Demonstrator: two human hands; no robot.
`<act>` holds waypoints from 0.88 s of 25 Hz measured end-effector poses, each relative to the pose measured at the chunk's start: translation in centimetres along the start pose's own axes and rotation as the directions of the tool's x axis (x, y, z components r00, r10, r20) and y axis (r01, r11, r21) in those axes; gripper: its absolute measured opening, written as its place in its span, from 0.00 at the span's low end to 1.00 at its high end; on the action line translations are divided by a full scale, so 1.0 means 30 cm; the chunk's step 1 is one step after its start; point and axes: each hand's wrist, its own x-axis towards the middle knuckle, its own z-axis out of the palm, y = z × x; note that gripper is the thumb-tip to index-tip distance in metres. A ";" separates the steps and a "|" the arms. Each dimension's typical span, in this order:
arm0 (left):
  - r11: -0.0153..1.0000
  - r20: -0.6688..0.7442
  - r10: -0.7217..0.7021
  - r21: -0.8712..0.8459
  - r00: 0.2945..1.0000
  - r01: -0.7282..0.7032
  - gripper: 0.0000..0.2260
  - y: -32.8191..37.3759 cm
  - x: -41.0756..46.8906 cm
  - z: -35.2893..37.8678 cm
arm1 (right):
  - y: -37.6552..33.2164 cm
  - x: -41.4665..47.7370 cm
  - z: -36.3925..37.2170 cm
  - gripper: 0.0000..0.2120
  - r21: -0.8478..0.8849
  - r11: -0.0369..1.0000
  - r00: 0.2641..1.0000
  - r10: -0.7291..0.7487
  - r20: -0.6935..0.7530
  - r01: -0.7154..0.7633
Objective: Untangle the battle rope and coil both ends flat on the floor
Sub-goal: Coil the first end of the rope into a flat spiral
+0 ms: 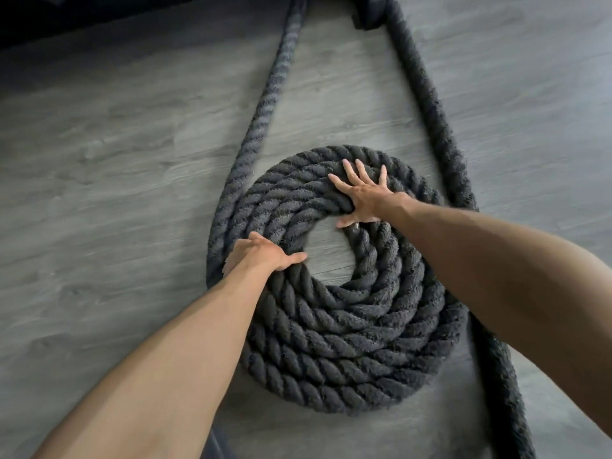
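Observation:
A thick dark grey battle rope lies on the floor, one end wound into a flat spiral coil (334,342) with several turns and a bare hole in its middle. My left hand (265,253) presses on the coil's left inner turns, fingers curled over the rope. Across the hole, my right hand (362,193) lies flat on the upper right turns with its fingers spread. From the coil's left side a rope strand (265,104) runs away to the top. A second rope strand (427,94) passes along the coil's right side, uncoiled, down to the bottom right.
The grey wood-grain floor (99,177) spreads out to the left and right of the rope. A dark anchor block (371,11) sits at the top where both strands meet. A dark band runs along the top left edge.

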 end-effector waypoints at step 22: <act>0.785 -0.392 0.619 0.337 0.681 -0.520 0.60 0.282 0.237 -0.370 | 0.084 -0.071 0.001 0.58 0.325 0.841 0.893 0.450 0.028 -0.433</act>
